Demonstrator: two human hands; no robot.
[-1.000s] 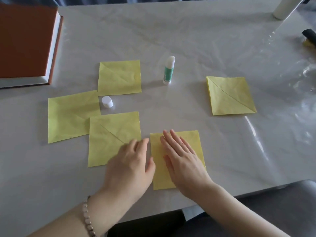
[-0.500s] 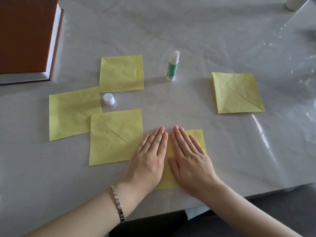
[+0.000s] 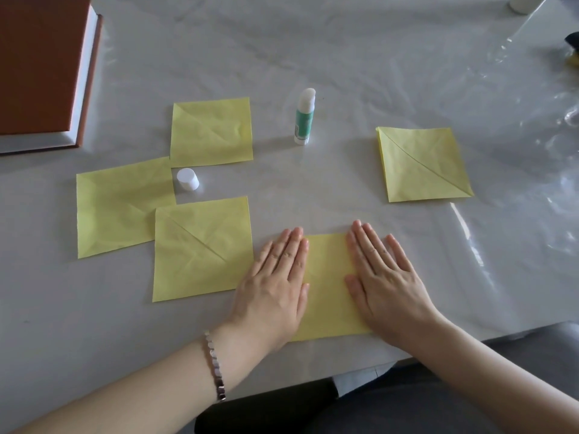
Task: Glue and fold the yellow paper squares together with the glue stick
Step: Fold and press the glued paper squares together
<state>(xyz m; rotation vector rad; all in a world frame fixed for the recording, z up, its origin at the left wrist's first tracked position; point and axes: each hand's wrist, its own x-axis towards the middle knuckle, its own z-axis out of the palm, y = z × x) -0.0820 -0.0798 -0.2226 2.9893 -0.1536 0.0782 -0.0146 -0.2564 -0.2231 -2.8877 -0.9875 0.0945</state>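
The left hand (image 3: 275, 277) and right hand (image 3: 385, 277), fingers straight, pressed one yellow square (image 3: 329, 277) flat at the counter's (image 3: 313, 57) near edge, while four other squares (image 3: 200, 249) (glue stick (image 3: 304, 120) standing uncapped behind) seemingly awaited joining.

A single wide-angle view from a camera worn on the person's head. It faces forward and steeply down onto a pale covered table (image 3: 344, 51), which fills almost the whole frame. The camera sits close. The left hand (image 3: 275, 289) and right hand (image 3: 385, 286) reach in from the bottom edge and lie in the lower centre. The table's near edge crosses the lower right, above the person's dark lap (image 3: 407, 411). A brown book (image 3: 37, 64) is cropped at the top left.
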